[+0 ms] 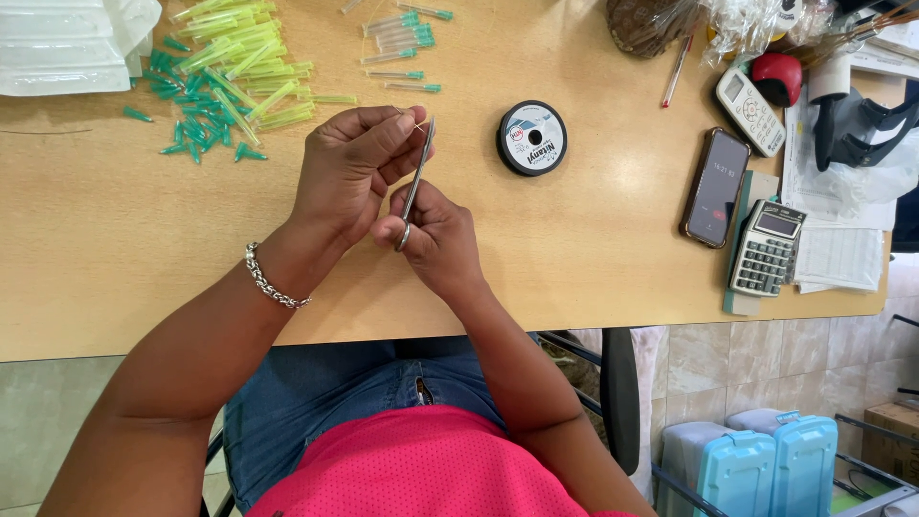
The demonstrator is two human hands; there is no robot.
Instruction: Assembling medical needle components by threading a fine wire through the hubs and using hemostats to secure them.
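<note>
While the right hand [436, 235] grips thin steel scissors [417, 182] near the table's [593, 258] front edge, left fingers [383, 134] pinch a fine, barely visible needle at their tip. Both look light, stiff and slippery; the scissors are best held by the loops.

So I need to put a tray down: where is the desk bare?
Bare: the wide strip between the spool and phone, and the near-left desk below the green needle caps. Crowded: the far-left pile, the right edge around the calculator, and where both hands work.
</note>
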